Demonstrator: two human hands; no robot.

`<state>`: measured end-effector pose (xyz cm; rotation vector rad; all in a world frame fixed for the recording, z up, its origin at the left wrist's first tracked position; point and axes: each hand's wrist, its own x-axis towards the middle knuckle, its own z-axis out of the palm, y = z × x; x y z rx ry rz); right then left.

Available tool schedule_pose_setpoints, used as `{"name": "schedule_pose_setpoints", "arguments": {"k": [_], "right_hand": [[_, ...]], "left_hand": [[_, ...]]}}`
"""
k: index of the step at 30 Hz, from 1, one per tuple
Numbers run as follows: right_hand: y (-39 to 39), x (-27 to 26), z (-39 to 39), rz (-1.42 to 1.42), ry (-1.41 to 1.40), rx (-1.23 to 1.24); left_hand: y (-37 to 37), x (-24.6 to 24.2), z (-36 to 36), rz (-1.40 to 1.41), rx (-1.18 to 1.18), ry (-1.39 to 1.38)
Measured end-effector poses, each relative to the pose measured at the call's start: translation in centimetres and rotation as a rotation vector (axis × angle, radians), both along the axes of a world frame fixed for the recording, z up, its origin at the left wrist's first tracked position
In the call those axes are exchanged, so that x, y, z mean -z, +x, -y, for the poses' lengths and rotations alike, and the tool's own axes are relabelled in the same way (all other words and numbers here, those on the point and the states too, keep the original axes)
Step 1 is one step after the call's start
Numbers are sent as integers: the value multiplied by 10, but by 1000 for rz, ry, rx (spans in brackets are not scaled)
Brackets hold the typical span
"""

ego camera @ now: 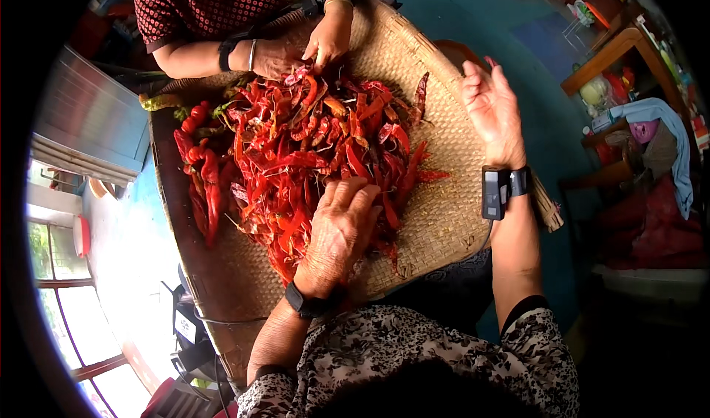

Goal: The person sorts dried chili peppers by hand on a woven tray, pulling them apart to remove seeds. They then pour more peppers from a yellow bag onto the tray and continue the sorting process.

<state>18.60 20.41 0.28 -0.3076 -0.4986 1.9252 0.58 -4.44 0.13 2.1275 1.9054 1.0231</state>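
Note:
A heap of dried red chili peppers [299, 157] lies in a large woven bamboo tray [444, 224]. My left hand [339, 229] rests palm down on the near side of the heap, fingers curled over the peppers; whether it grips one is hidden. My right hand [493, 104] is raised beyond the tray's right rim, palm up with fingers partly bent, and a small red piece shows at its fingertips. One dark dried chili [421, 93] lies at the heap's upper right edge. Fresher, plumper red peppers [208, 179] lie at the left.
Across the tray, another person's hands [327, 38] work at the heap's far edge. A reddish round object [457, 52] is partly hidden behind my right hand. Wooden chairs with cloths [654, 135] stand at the right. A cable [230, 322] crosses the tray's lower left rim.

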Motion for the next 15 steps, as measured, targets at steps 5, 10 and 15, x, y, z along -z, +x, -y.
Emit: {"name": "schedule_pose_setpoints", "arguments": {"k": [5, 10, 15], "right_hand": [[-34, -24, 62, 993, 735, -217], [-47, 22, 68, 1533, 1420, -41], [-49, 12, 72, 1516, 1315, -106]], "left_hand": [[8, 6, -7, -345, 112, -95], [3, 10, -12, -382, 93, -108], [-12, 7, -4, -371, -1, -154]]}}
